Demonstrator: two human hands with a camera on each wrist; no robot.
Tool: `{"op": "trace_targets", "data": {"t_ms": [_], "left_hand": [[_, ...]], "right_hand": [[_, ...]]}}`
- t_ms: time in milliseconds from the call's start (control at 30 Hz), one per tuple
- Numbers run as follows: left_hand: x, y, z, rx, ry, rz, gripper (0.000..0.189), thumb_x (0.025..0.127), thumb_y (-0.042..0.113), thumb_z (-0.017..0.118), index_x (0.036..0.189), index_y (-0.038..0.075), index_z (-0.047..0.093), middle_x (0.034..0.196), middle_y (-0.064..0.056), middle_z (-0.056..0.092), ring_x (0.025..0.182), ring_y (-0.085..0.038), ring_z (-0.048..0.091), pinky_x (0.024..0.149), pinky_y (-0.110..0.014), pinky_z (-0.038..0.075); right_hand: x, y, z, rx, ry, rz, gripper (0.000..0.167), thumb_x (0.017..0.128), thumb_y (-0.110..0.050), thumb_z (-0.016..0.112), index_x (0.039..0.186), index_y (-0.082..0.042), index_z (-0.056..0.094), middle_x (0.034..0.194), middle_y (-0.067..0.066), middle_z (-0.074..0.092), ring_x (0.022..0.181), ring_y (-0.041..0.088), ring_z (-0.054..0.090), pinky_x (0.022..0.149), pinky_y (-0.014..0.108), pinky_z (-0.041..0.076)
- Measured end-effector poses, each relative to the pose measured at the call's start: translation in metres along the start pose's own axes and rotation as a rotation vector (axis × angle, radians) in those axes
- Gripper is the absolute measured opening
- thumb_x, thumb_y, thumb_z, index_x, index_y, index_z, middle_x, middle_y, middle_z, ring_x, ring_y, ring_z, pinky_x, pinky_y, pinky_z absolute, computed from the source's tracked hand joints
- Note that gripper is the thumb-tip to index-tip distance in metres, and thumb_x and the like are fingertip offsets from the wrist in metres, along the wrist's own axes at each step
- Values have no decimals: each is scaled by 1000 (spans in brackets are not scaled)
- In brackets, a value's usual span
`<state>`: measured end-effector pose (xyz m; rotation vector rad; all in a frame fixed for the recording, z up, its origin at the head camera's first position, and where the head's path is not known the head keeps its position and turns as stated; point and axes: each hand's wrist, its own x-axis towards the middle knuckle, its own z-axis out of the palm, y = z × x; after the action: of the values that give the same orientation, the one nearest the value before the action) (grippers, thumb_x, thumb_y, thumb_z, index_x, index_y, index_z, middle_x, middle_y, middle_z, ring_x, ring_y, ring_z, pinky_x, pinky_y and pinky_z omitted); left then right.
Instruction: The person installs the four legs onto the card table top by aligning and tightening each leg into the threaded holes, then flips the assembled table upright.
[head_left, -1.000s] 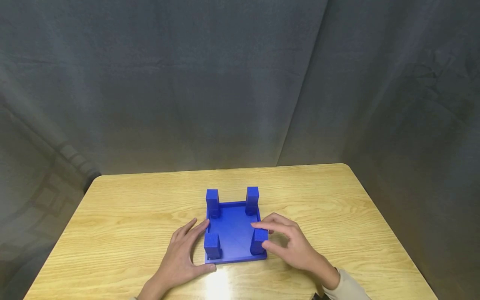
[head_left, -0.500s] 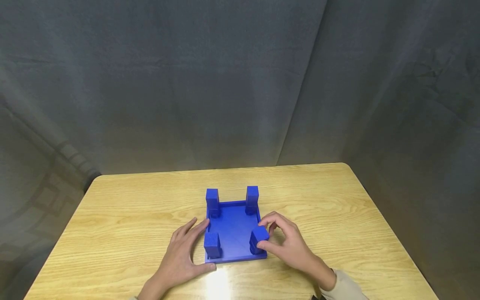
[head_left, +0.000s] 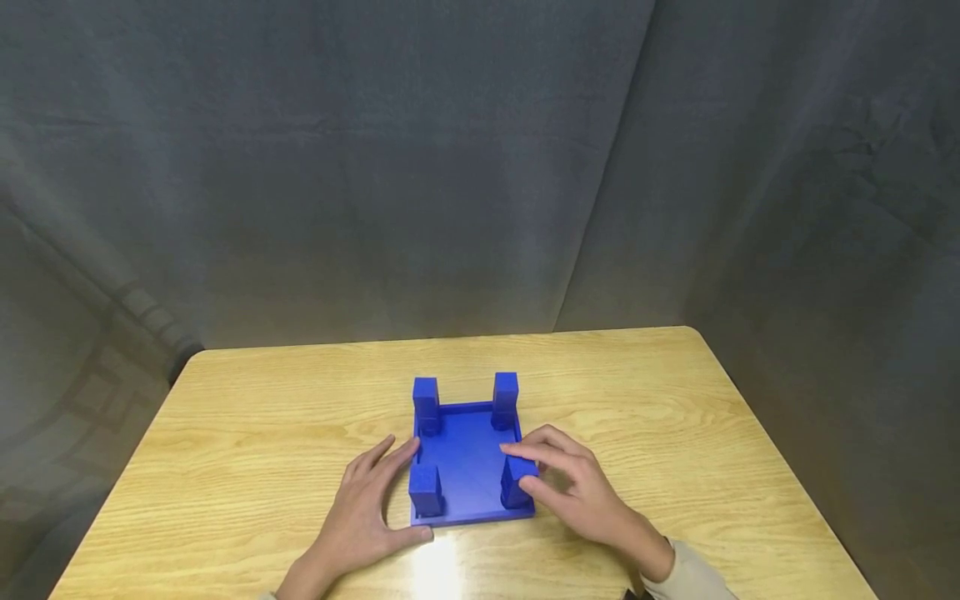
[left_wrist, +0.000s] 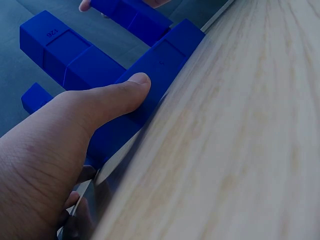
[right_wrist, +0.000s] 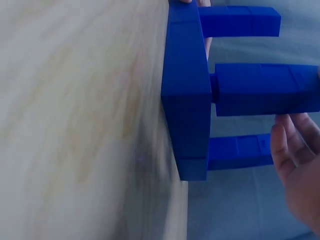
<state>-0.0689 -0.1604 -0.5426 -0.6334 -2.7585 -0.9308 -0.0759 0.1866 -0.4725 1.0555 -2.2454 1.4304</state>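
A blue square base (head_left: 467,462) with a low rim lies on the table, legs pointing up, like a small table upside down. My left hand (head_left: 356,517) holds its near left corner, thumb on the front wall and fingertips at the left side. My right hand (head_left: 581,492) has thumb and forefinger around the top of the near right leg (head_left: 512,493). A narrow neck shows between this leg (right_wrist: 265,90) and the base in the right wrist view. The near left leg (head_left: 426,493) stands upright, bearing the number 126 in the left wrist view.
Two more blue legs, far left (head_left: 426,404) and far right (head_left: 505,400), rise from the base's back corners. Underneath is a light wood table (head_left: 262,433) with rounded back corners. Dark grey cloth (head_left: 375,208) hangs behind it and at the sides.
My right fingers curl in at half a second ago, with the near right leg's top turned. Now the forefinger is stretched out again across the top. The left hand and base stay put.
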Motion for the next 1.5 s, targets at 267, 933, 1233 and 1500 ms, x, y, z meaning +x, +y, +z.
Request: {"op": "trace_targets", "data": {"t_ms": [267, 933, 1233, 1500], "left_hand": [[0, -1, 1, 0, 3, 8, 116, 71, 77, 90, 170, 30, 48, 164, -1, 60, 155, -42, 47, 115, -79, 41], [0, -2, 1, 7, 8, 15, 116, 72, 78, 89, 169, 29, 49, 164, 0, 60, 154, -42, 47, 115, -80, 42], [1, -1, 1, 9, 10, 16, 117, 71, 78, 90, 169, 29, 49, 164, 0, 60, 154, -41, 47, 115, -79, 42], [0, -1, 1, 5, 8, 10, 117, 71, 78, 90, 169, 30, 48, 164, 0, 60, 154, -42, 47, 115, -80, 41]], "right_hand": [[3, 1, -7, 14, -67, -46, 53, 94, -1, 76, 147, -10, 73, 124, 8, 70, 102, 13, 65, 79, 32, 63], [1, 5, -2, 33, 62, 10, 50, 82, -2, 95, 127, -9, 74, 103, 0, 70, 80, 14, 63, 68, 30, 60], [0, 5, -4, 41, 12, 23, 56, 85, 1, 91, 137, -14, 78, 109, -2, 69, 80, 19, 61, 66, 33, 58], [3, 9, -8, 58, -36, -101, 54, 89, 2, 73, 142, -10, 74, 111, 3, 67, 81, 19, 59, 66, 34, 57]]}}
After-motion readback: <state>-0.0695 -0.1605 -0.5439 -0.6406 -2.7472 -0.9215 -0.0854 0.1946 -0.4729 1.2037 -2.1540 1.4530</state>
